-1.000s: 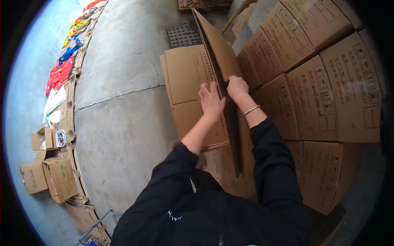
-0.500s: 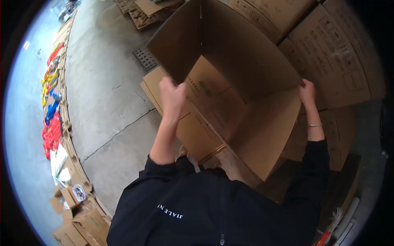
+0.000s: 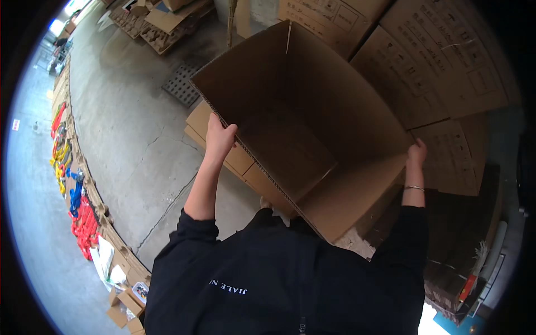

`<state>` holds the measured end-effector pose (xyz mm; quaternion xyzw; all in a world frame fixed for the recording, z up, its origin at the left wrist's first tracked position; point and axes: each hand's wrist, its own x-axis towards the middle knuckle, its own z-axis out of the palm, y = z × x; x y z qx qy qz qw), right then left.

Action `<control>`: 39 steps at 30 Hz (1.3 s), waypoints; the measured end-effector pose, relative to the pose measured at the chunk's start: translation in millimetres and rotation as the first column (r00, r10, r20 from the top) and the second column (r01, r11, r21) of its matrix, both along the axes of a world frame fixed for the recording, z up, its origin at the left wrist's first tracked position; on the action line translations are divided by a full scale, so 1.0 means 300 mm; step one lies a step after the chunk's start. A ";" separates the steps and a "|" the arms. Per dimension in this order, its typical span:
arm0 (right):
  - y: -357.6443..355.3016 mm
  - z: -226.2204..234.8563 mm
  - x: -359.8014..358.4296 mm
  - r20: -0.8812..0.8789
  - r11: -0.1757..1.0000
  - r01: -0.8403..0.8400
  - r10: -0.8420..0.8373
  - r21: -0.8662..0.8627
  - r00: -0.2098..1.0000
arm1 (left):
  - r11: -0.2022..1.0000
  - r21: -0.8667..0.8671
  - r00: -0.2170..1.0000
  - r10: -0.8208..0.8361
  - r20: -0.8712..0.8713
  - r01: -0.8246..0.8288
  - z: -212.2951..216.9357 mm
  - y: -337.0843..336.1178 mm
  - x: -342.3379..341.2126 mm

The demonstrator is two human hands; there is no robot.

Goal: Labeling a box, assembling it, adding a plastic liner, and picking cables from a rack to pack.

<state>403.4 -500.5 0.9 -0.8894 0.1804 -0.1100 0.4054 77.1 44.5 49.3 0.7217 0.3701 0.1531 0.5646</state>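
Brown cardboard box (image 3: 312, 134), opened out with nothing visible inside, is held at opposite edges: left hand (image 3: 219, 137) and right hand (image 3: 416, 155) each grip it. Flattened printed cartons (image 3: 446, 67) lie stacked behind.

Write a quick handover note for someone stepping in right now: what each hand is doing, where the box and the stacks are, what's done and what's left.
Left hand: gripping the left edge of the box.
Right hand: holding the box's right edge.
Box: held up in front of the chest, opened into a square tube, its opening toward the camera.
Flat cartons: stacked to the right and behind; a lower pile lies under the box on the concrete floor.
Done: box opened up from flat.
Left: flaps look unfolded; no tape is visible.
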 end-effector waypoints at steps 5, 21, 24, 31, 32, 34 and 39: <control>0.217 0.118 -0.117 0.203 0.913 0.107 -0.028 -0.393 0.979 | 0.987 0.057 0.986 -0.142 -0.087 0.147 -0.007 0.104 -0.018; 0.277 0.147 -0.792 0.247 0.561 -0.616 0.816 -0.552 0.522 | 0.494 0.557 0.691 -0.131 -0.711 0.667 0.143 0.361 0.692; 0.297 0.115 -0.740 0.098 0.469 -0.625 0.841 -0.625 0.533 | 0.581 0.618 0.813 -0.139 -0.566 0.530 0.037 0.344 0.725; 0.766 -0.269 -0.506 -0.106 0.261 -0.703 0.896 -0.662 0.432 | 0.766 0.546 0.940 -0.292 -0.177 0.340 -0.157 0.536 0.662; 0.837 -0.374 -0.492 -0.057 0.276 -0.705 0.910 -0.653 0.410 | 0.853 0.435 0.957 -0.259 -0.127 0.289 -0.168 0.583 0.629; 0.740 -0.504 -0.534 -0.061 0.357 -0.681 0.859 -0.640 0.508 | 0.671 0.590 0.881 -0.224 -0.417 0.449 -0.022 0.326 0.647; 0.727 -0.516 -0.555 -0.290 0.247 -0.693 0.776 -0.677 0.560 | 0.649 0.622 0.881 -0.172 -0.441 0.439 -0.002 0.321 0.600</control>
